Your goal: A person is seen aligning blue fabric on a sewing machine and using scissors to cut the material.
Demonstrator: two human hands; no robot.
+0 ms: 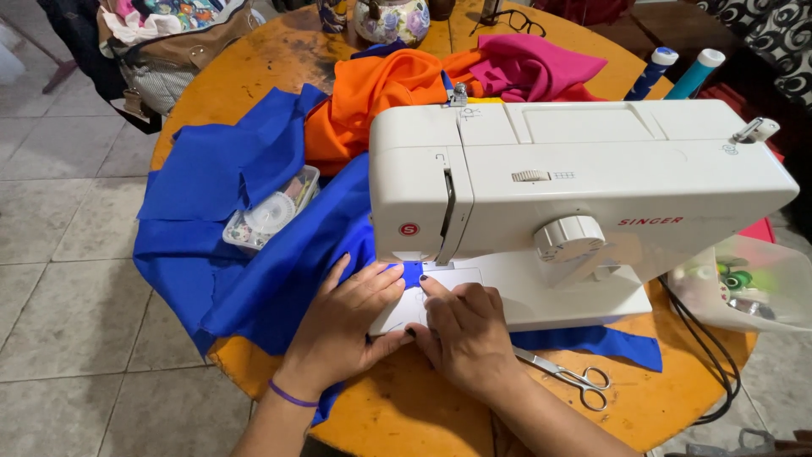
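Head view: hands flatten smooth blue cloth.

Matt blue cloth; glossy white plastic sewing machine; shiny metal scissors.

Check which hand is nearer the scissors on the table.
Right. The right hand lies flat at the sewing machine bed, just left of the scissors. The left hand presses the blue fabric farther left.
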